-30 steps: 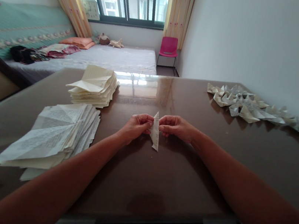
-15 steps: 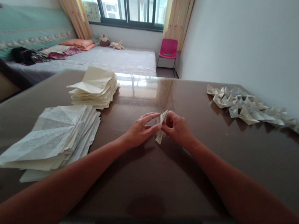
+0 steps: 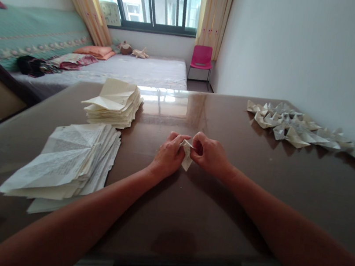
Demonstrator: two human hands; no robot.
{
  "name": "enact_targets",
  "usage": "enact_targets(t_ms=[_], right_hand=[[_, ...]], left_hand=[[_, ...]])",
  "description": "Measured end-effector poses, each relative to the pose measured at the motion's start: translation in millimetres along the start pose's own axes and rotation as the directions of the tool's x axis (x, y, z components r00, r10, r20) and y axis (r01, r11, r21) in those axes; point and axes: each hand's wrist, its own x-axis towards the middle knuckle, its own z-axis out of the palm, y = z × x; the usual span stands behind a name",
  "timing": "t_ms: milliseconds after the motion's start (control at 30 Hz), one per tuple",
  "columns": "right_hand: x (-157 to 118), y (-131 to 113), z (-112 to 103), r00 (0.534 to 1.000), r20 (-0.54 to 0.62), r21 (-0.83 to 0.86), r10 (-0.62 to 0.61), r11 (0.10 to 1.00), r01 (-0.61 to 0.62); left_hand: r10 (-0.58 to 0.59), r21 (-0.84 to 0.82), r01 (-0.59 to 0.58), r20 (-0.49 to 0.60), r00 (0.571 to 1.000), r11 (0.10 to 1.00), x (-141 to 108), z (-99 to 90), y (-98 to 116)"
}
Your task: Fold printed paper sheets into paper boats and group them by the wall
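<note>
A small folded piece of paper [image 3: 187, 156] is held between my two hands, just above the brown tabletop. My left hand [image 3: 171, 153] pinches its left side, thumb and fingers closed on it. On the other side, my right hand [image 3: 207, 152] grips the paper's right edge with curled fingers. Faint marks show on the paper, and its lower end hangs down in a point. My fingers hide part of its folds.
To the left lie a stack of creased written sheets [image 3: 61, 151] and, behind it, a stack of yellowish sheets [image 3: 113, 101]. Several folded paper shapes [image 3: 293, 126] cover the table's [image 3: 214, 241] far right. Beyond are a bed [image 3: 153, 69] and a pink chair [image 3: 202, 57].
My left hand has closed from spread fingers to a pinch on the paper. The paper has turned and now shows a wider face. My right hand has barely moved.
</note>
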Motion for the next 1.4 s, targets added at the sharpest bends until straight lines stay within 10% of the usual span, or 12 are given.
enact_targets(t_ms=[733,1133,1400], right_hand=[[1.6,24.2,1.4,0.914,0.288,-0.013,-0.286,0.953,0.303],[4.4,28.1,-15.6,0.840,0.399,-0.029,-0.368,0.910,0.413],[6.5,32.4,-20.0,0.818,0.426,0.000,-0.386,0.905,0.426]], left_hand=[[-0.042,0.340,-0.025,0.189,0.981,0.940,-7.4,-13.1,-6.2],[0.096,0.238,-0.208,0.408,0.908,0.949,4.2,-45.1,-21.2],[0.348,0.122,-0.490,0.560,0.752,0.863,1.9,-47.2,-19.2]])
